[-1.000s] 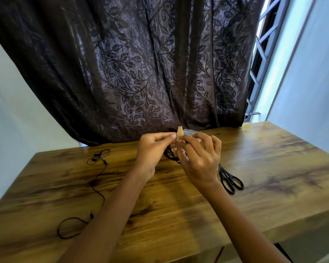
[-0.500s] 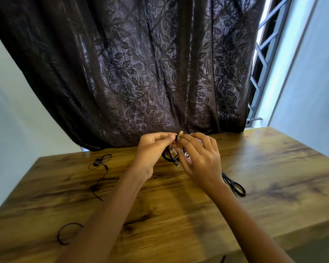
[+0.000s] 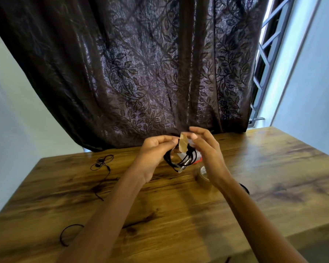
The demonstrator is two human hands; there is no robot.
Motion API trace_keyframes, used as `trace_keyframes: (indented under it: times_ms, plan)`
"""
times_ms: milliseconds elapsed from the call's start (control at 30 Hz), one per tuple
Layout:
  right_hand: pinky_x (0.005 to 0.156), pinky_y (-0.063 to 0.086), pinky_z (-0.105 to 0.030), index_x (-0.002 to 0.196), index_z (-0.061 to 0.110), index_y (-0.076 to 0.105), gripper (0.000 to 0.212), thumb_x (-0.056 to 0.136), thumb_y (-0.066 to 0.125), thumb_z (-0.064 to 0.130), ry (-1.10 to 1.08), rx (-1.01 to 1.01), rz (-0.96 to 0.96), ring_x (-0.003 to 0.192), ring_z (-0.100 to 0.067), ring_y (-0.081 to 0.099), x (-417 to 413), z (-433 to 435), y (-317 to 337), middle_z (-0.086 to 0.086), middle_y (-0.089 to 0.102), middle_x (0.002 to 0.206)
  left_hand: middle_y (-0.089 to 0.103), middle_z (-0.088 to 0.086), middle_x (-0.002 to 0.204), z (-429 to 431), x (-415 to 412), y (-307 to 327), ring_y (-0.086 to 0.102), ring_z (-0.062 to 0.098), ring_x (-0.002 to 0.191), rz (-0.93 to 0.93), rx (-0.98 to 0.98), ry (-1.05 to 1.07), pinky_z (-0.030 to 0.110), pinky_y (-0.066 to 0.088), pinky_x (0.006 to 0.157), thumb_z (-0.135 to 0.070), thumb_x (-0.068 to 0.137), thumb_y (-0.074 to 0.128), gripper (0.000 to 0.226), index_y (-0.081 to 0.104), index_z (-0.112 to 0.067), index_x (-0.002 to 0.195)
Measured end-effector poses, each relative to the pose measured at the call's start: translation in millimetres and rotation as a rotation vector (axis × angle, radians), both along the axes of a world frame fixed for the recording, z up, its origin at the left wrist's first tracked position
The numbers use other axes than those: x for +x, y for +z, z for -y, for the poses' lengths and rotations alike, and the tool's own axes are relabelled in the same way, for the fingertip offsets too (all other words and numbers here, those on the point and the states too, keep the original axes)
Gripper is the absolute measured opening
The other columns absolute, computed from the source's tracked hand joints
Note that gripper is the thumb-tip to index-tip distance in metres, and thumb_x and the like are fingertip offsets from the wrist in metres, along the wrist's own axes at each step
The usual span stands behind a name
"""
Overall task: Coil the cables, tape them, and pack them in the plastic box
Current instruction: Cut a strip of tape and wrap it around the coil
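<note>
My left hand (image 3: 156, 152) pinches a coiled black cable (image 3: 182, 160) above the table, with a strip of brown tape (image 3: 183, 144) stuck around the coil's top. My right hand (image 3: 207, 150) hovers just right of the coil, fingers spread, thumb and forefinger close to the tape. A roll of brown tape (image 3: 202, 177) stands on the table under my right wrist. A clear plastic box with a red patch (image 3: 198, 158) shows partly behind the coil, mostly hidden by my hands. A loose black earphone cable (image 3: 103, 168) trails along the table's left side.
The wooden table (image 3: 273, 177) runs to its front edge near me. Black scissors (image 3: 244, 187) peek out behind my right forearm. A dark patterned curtain (image 3: 141, 73) hangs right behind the table, with a barred window (image 3: 264, 54) at the right.
My right hand has opened and drawn back from the coil, uncovering the tape strip and the cable loops. The tape roll now shows under my wrist. The view has tilted slightly upward.
</note>
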State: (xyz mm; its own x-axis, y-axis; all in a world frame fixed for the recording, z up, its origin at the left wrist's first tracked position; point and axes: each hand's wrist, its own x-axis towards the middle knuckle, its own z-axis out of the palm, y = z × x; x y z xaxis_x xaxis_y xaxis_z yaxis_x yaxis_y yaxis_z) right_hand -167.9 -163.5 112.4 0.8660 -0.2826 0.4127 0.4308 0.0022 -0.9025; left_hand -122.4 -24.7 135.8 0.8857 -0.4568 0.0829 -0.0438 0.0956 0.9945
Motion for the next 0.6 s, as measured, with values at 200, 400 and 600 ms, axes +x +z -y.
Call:
trace_keyframes:
  times_ms: [200, 400, 600]
  plan:
    - [0.085, 0.051, -0.033, 0.114, 0.013, 0.055, 0.057, 0.06, 0.073, 0.019, 0.265, 0.039, -0.084, 0.096, -0.027, 0.061, 4, 8, -7, -0.01, 0.065, 0.1, 0.071, 0.005, 0.091, -8, 1, -1, 0.064, 0.008, 0.079, 0.049, 0.049, -0.017, 0.015, 0.05, 0.061, -0.013, 0.09, 0.056, 0.017, 0.068, -0.007, 0.1]
    - [0.068, 0.058, -0.031, 0.098, 0.007, 0.054, 0.04, 0.064, 0.072, -0.006, 0.278, 0.075, -0.082, 0.072, -0.02, 0.066, -1, 5, -2, -0.006, 0.065, 0.091, 0.071, 0.011, 0.09, -13, 3, 0, 0.067, 0.016, 0.076, 0.071, 0.059, -0.019, 0.019, 0.053, 0.064, -0.011, 0.09, 0.056, 0.017, 0.066, -0.003, 0.101]
    - [0.06, 0.058, -0.03, 0.093, 0.005, 0.053, 0.023, 0.075, 0.057, -0.008, 0.344, 0.224, -0.105, 0.063, -0.016, 0.066, -4, 1, 12, -0.005, 0.067, 0.072, 0.069, 0.003, 0.081, -10, 1, 4, 0.064, 0.004, 0.067, 0.161, 0.075, 0.035, 0.015, 0.052, 0.064, -0.008, 0.09, 0.055, 0.012, 0.067, -0.01, 0.091]
